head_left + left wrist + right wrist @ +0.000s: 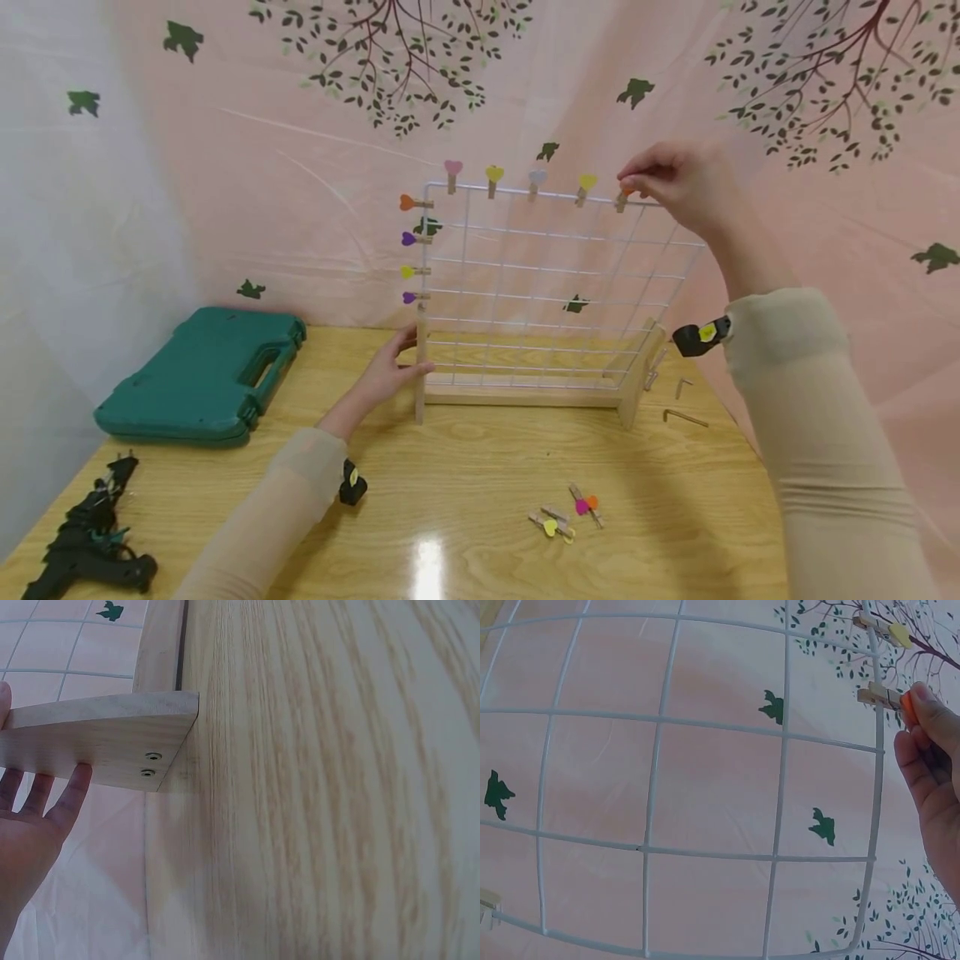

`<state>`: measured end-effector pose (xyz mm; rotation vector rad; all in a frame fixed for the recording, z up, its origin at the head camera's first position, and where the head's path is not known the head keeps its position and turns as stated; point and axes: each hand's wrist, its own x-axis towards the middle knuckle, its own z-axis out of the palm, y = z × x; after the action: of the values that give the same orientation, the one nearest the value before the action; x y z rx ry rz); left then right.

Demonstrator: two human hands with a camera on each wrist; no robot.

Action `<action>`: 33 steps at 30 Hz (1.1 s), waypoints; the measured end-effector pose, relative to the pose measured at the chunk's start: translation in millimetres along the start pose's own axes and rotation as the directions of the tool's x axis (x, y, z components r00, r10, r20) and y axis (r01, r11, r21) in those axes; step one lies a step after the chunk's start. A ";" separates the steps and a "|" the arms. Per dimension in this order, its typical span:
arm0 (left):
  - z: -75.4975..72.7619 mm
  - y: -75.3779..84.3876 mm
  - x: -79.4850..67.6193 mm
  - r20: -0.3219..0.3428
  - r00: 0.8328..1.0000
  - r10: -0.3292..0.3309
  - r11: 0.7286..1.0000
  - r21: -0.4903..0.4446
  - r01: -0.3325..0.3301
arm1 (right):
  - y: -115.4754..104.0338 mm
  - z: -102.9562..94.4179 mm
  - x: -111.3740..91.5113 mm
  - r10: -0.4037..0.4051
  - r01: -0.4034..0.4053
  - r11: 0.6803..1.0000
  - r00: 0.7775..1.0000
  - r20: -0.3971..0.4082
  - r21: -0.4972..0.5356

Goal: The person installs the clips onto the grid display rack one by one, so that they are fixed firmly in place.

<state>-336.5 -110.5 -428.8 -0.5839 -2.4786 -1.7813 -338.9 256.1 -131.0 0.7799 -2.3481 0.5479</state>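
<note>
My right hand (678,185) pinches the orange heart of a small wooden clothespin (883,696) between thumb and fingers. That clothespin sits across the top wire of a white wire grid (532,275), right of several heart clothespins along the same edge, among them a yellow one (587,185) and a pink one (453,171). Down the grid's left edge are more, such as an orange one (408,202). My left hand (390,367) holds the left wooden side panel (112,739) of the stand, thumb on one face and fingers on the other.
Loose heart clothespins (553,527) lie on the wooden table (450,475) in front of the stand. Hex keys (686,417) rest by its right foot. At left are a green plastic case (195,375) and a black glue-gun-like tool (93,542). A printed pink cloth (337,250) hangs behind.
</note>
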 end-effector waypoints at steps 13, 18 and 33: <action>0.0 1.3 -1.7 0.005 1.000 -0.018 1.000 -0.004 0.018 | 1.4 -2.2 -8.0 0.029 -0.027 0.999 0.999 -0.040 0.046; -0.1 1.6 -1.9 0.001 1.000 -0.017 1.000 -0.003 0.017 | -23.4 -7.5 -20.5 -0.022 0.039 0.982 0.995 -0.095 0.183; 1.7 1.2 -2.0 -0.002 1.000 -0.002 1.000 -0.013 0.002 | -47.4 93.3 -117.3 -0.316 0.202 0.909 0.904 0.288 0.364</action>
<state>-333.9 -109.1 -428.8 -0.5793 -2.4692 -1.7989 -270.4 216.9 -267.0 1.4263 -2.4288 0.7419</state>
